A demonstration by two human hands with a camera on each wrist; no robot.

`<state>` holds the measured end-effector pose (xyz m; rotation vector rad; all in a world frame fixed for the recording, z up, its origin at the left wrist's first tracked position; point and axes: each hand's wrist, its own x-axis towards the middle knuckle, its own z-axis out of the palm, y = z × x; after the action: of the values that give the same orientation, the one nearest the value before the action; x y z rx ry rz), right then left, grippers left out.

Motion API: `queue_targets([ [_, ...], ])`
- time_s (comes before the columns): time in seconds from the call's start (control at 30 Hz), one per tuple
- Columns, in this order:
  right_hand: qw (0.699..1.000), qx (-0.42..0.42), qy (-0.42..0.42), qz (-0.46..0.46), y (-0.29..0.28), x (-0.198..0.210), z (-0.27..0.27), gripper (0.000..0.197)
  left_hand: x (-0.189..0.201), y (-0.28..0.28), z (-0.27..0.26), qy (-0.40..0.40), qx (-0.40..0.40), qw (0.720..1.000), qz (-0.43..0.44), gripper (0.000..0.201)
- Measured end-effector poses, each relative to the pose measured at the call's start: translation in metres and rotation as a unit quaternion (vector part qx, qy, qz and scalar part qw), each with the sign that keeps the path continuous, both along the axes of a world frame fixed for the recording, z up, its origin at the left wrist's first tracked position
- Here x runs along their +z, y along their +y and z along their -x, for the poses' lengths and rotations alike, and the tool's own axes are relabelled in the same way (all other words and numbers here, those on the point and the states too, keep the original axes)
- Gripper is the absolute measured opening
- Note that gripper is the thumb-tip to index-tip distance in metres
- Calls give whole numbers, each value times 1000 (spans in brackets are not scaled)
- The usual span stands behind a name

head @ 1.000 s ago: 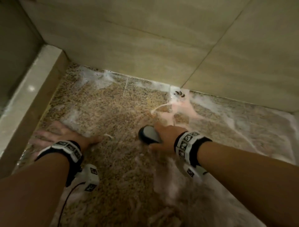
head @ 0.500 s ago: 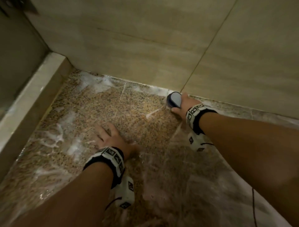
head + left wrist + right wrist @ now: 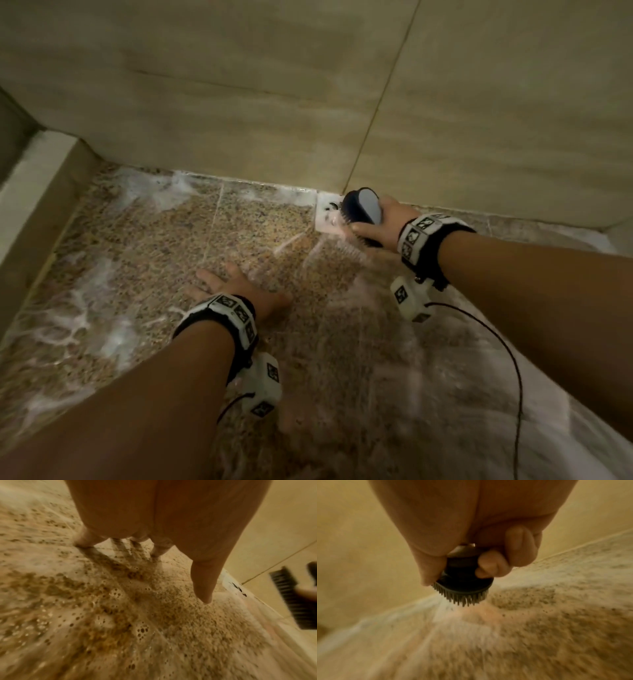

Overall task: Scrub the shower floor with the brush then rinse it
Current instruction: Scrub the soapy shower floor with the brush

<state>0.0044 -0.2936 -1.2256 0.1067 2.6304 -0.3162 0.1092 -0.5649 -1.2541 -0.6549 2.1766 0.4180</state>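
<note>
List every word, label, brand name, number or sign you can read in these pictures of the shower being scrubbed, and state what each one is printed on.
None: no words, brands or numbers can be read.
Wristbands: black-and-white square marker patterns only, no letters.
White wrist camera housings: the same kind of marker squares, no text.
Brush: plain dark body, pale top, no visible label.
Wall tiles and floor: unmarked.

No legible text, brand, number or sign is found in any view. The white wristbands and the white camera housings under the wrists carry black-and-white square coded markers, which are patterns and not readable characters. The brush, the wall tiles and the shower floor bear no lettering.
</note>
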Motion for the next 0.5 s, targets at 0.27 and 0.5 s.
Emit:
queue_targets([
  [0.27,999,12,27,36,-48,55,2,71,7,-18,-8,40,30,998,-30,119],
  [0.5,992,118,44,15,-156,16,-6,66,3,-96,-18,34,134,989,48,137],
])
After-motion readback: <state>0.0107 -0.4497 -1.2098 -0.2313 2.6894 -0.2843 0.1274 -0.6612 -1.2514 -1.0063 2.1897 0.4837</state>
